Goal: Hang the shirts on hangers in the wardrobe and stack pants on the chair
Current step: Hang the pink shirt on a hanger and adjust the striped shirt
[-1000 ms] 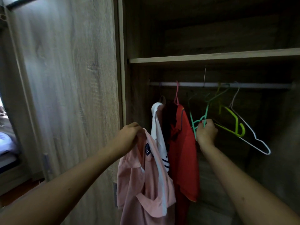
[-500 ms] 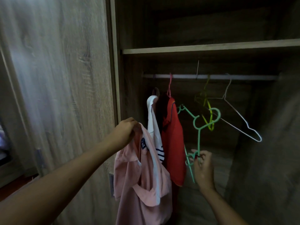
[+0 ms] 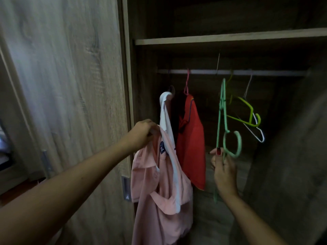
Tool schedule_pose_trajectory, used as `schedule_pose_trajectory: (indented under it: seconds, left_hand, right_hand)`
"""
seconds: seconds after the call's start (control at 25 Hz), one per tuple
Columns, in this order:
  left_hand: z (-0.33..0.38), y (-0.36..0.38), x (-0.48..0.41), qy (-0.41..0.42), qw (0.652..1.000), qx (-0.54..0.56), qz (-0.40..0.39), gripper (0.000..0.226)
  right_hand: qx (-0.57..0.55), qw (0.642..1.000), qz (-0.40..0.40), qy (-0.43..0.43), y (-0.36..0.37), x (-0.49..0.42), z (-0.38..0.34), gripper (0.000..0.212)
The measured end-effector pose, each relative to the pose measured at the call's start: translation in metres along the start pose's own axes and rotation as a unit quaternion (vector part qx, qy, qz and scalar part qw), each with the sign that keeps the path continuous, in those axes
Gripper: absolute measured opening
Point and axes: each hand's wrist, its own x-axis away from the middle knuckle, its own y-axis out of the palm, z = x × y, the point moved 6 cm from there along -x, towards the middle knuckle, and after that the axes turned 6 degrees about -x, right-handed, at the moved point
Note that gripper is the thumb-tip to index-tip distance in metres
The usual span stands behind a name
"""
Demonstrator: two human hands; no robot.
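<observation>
At the far left the wardrobe door (image 3: 74,85) stands open, its wood grain filling that side of the view. Just to its right, the pink shirt (image 3: 159,191) is held up by the collar in the left hand (image 3: 143,133), which is clenched on the fabric; the shirt hangs loose below, not yet on any hanger, much as it was a second ago. Behind it, a white shirt (image 3: 166,110) and a red shirt (image 3: 191,144) are already hung from the rail (image 3: 265,72).

Further right, the change is found. The mint-green hanger (image 3: 228,135), which a second ago was gripped up among the others under the rail, has been lifted clear and is now held upright in the right hand (image 3: 223,172), the fingers closed on its lower part and the hook curled just above the thumb. Beyond it, a lime hanger (image 3: 251,112) and a white wire hanger (image 3: 259,137) remain on the rail.

With a free hanger and the shirt both in hand, the next step is judged to be threading the hanger into the collar. No pants or chair are in view.
</observation>
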Motion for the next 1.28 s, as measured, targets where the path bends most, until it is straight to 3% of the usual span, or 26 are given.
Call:
schedule_pose_trajectory:
  seconds: [0.12,0.28,0.4,0.52,0.64,0.8,0.92,1.04,1.16,1.28]
  left_hand:
    - [0.004,-0.001,0.001,-0.011,0.999,0.034,-0.031,0.034]
    - [0.015,-0.003,0.005,-0.029,0.986,0.147,-0.077,0.034]
    - [0.015,-0.008,0.014,-0.051,0.927,0.354,-0.114,0.03]
    - [-0.001,-0.029,0.022,-0.049,0.901,0.412,-0.125,0.034]
    - [-0.029,-0.043,0.031,-0.093,0.907,0.382,-0.149,0.027]
    - [-0.055,-0.038,0.039,-0.114,0.923,0.322,-0.176,0.016]
    - [-0.068,-0.032,0.043,-0.115,0.925,0.311,-0.184,0.017]
    - [-0.07,-0.023,0.037,-0.061,0.95,0.221,-0.212,0.023]
    - [-0.065,-0.016,0.03,0.031,0.972,0.05,-0.226,0.024]
    - [-0.057,-0.014,0.028,0.076,0.972,-0.028,-0.219,0.026]
  right_hand:
    - [-0.171,0.984,-0.041,0.011,0.021,-0.001,-0.042,0.038]
    - [-0.287,0.955,-0.077,0.012,0.065,-0.001,-0.09,0.04]
    - [-0.246,0.967,-0.068,0.019,0.094,0.005,-0.078,0.057]
    - [-0.067,0.996,-0.048,-0.024,0.085,0.006,-0.039,0.049]
    - [0.045,0.996,-0.075,-0.032,0.061,-0.001,-0.019,0.048]
    - [0.132,0.972,-0.195,-0.013,0.04,-0.003,-0.008,0.025]
    - [0.246,0.936,-0.254,0.0,0.026,0.002,0.013,0.038]
    - [0.293,0.906,-0.305,-0.029,0.023,0.007,0.015,0.054]
    - [0.343,0.882,-0.324,-0.005,0.019,0.006,0.019,0.038]
    - [0.371,0.852,-0.368,0.039,0.018,0.008,0.026,0.062]
